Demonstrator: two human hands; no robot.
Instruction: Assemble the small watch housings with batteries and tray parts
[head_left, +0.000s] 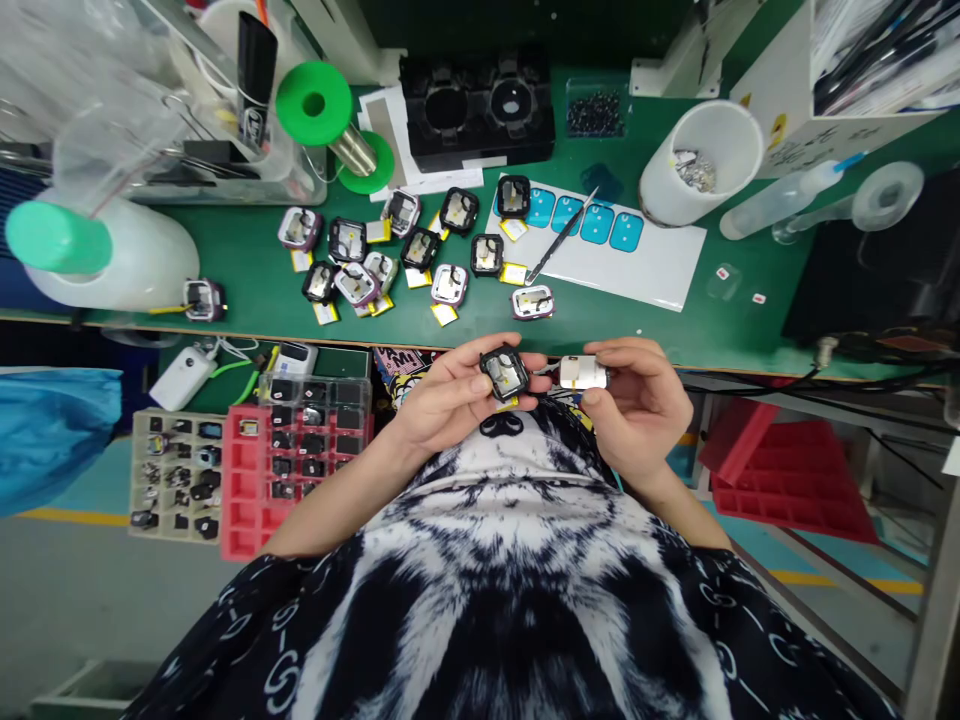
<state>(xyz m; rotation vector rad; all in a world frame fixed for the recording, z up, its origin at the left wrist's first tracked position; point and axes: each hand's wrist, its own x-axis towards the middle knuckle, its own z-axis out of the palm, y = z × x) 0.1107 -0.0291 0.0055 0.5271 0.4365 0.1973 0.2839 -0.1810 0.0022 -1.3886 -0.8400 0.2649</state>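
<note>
My left hand point(457, 392) is closed around an opened black smartwatch case point(505, 373), its inside facing up. A bit of yellow shows under the case. Between the fingers and thumb of my right hand point(637, 400) is a silver-white rectangular watch part point(583, 373). A thin dark strip, perhaps a cable, lies between the two pieces; whether it joins them I cannot tell. Both hands are in front of the bench edge. Beyond them on the green bench lie several opened watch cases point(449, 286) in black, white and purple, many with yellow-edged batteries. One purple-and-white case point(532, 302) lies nearest my hands.
Tweezers point(559, 240) rest on a white sheet with blue stickers point(660, 270). Behind stand a solder wire spool point(352, 150), a black fixture point(480, 120), a screw box point(596, 112) and a white cup point(701, 165). A green-capped bottle point(127, 250) stands left; red trays point(244, 500) sit below.
</note>
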